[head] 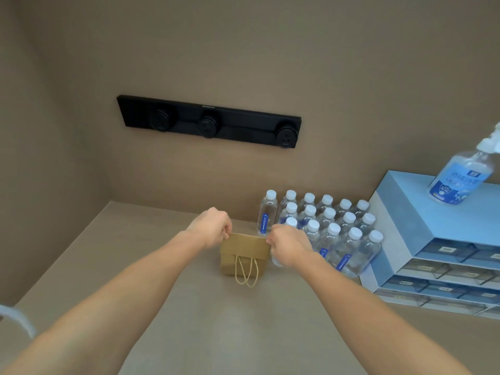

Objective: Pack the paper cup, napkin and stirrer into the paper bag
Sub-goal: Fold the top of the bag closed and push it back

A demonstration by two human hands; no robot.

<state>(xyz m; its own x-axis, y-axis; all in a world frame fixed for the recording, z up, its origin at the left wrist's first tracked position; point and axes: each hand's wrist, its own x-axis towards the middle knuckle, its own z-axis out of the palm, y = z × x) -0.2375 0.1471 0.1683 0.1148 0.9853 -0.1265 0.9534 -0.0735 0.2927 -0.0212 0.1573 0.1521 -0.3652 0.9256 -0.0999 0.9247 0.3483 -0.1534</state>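
Brown paper bag (244,255) upright on the beige bench (189,307), near the back wall, top edge folded over toward the camera. 2 twine handles (246,272) hanging down the front face, looped ends resting near the bag's base. Left hand (212,227) at the top-left corner of the folded edge, fingers (226,231) pinched shut on the paper. Right hand (288,244) at the top-right corner, likewise pinched closed on the fold. Both bare forearms stretched forward from the bottom corners of the view. No way to tell what lies inside the bag; mouth hidden by the fold.

Just right of the bag, a block of small clear water bottles (332,228) with white caps and blue labels, set in rows, the right hand overlapping the nearest ones. Further right, a pale blue drawer unit (422,239) with several tiers of small translucent drawers. On top of it, a clear spray bottle (460,180) with a blue label and white trigger head. On the wall above the bench, a black power strip (209,121) with 3 round sockets.
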